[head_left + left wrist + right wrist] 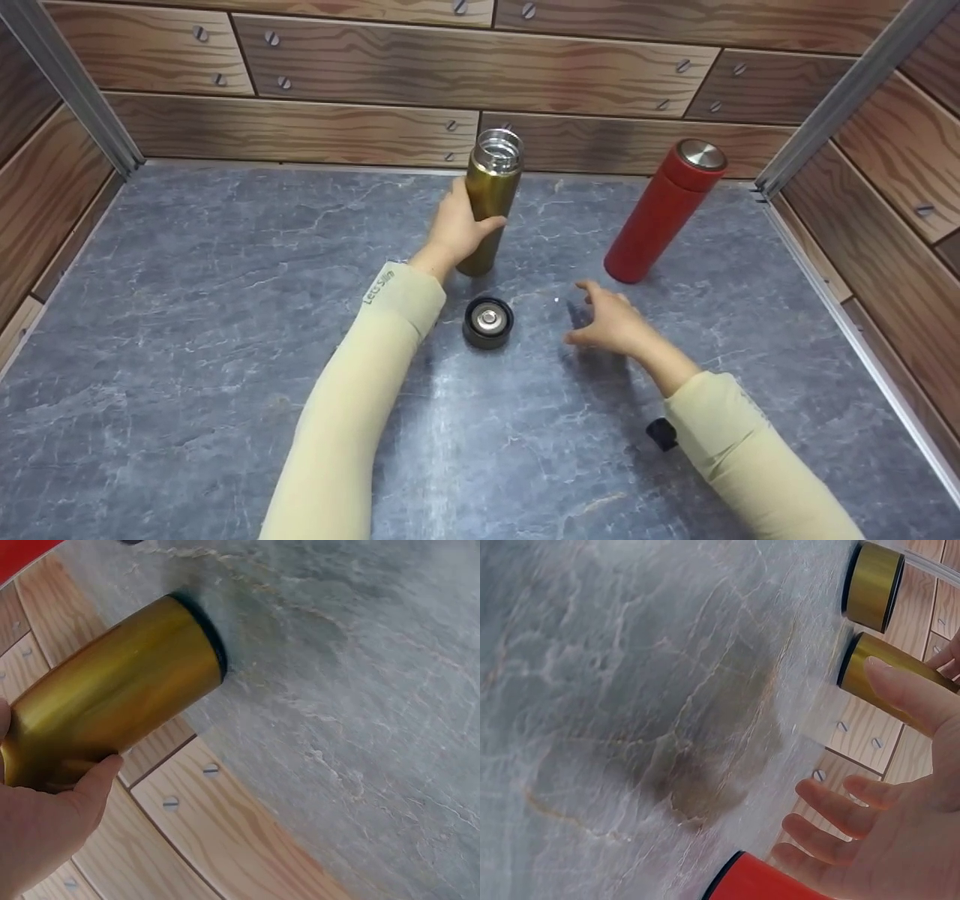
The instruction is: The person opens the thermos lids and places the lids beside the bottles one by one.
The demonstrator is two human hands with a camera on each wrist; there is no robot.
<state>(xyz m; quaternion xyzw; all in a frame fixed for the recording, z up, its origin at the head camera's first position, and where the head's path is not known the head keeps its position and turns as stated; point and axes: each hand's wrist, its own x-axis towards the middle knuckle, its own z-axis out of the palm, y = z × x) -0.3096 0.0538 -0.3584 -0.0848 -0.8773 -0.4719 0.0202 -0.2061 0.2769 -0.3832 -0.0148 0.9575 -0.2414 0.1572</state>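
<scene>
My left hand (456,227) grips the middle of a gold thermos bottle (491,191), which stands upright with its mouth uncovered. In the left wrist view, the thumb lies along the bottle's gold side (127,682) and its dark base meets the surface. Just in front of it, the bottle's lid (488,322) lies upside down, inner side up. The right hand (611,324) hovers to the right of the lid with fingers spread and nothing held. In the right wrist view, the palm and loosely bent fingers (832,810) show, apart from the lid (873,589).
A red thermos bottle (664,214) with a silver-topped lid stands upright beyond the right hand. A small black object (661,433) shows beside the right sleeve, partly hidden. Wood-patterned walls (360,64) border the grey marbled table (225,300) at the back and sides.
</scene>
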